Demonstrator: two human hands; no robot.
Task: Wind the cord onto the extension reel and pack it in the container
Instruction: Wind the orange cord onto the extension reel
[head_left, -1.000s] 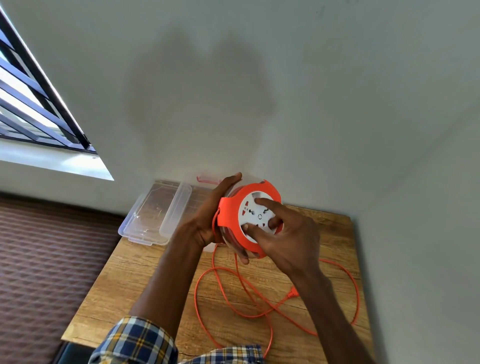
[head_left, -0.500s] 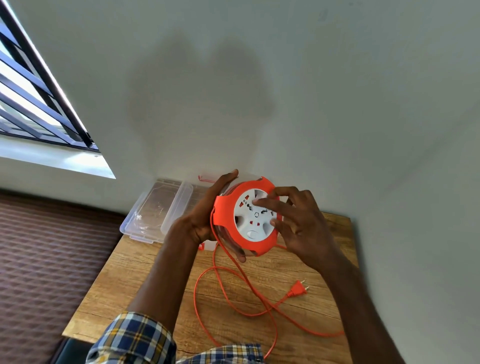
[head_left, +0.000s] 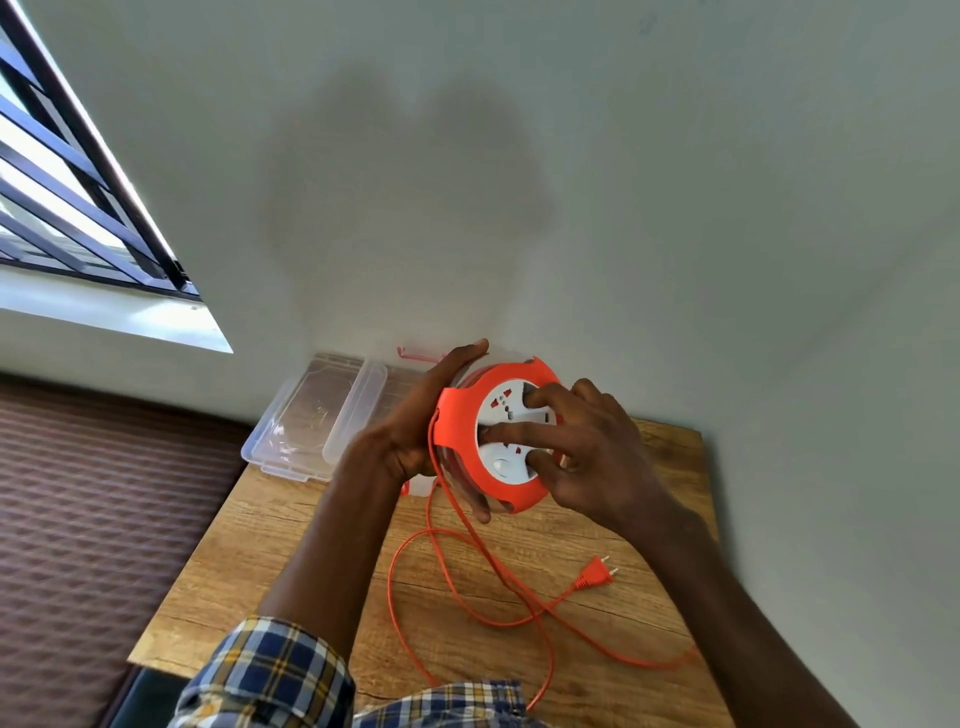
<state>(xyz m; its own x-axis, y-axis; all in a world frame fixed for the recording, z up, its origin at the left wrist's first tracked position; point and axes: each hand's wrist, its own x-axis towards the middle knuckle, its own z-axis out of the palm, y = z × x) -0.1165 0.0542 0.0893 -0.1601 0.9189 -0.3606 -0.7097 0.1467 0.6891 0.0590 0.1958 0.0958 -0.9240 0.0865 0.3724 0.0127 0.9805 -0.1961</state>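
Note:
An orange extension reel (head_left: 460, 415) with a white socket face is held above the wooden table (head_left: 291, 540). My left hand (head_left: 421, 415) grips its back and rim from the left, thumb over the top. My right hand (head_left: 582, 447) has its fingertips pressed into the white face, fingers bent. The orange cord (head_left: 467, 530) drops from the reel's left side and lies in loose loops on the table, ending in an orange plug (head_left: 595, 574) to the right. A clear plastic container (head_left: 311, 421) sits at the table's far left corner, partly hidden behind my left hand.
The table stands in a corner, with grey walls behind and to the right. A barred window is at the upper left. A brown patterned surface (head_left: 104, 493) lies left of the table. A small red clip (head_left: 415, 354) shows behind my left hand.
My right hand has turned the white face round. The cord loops on the table have shrunk and the plug has slid left, nearer the reel.

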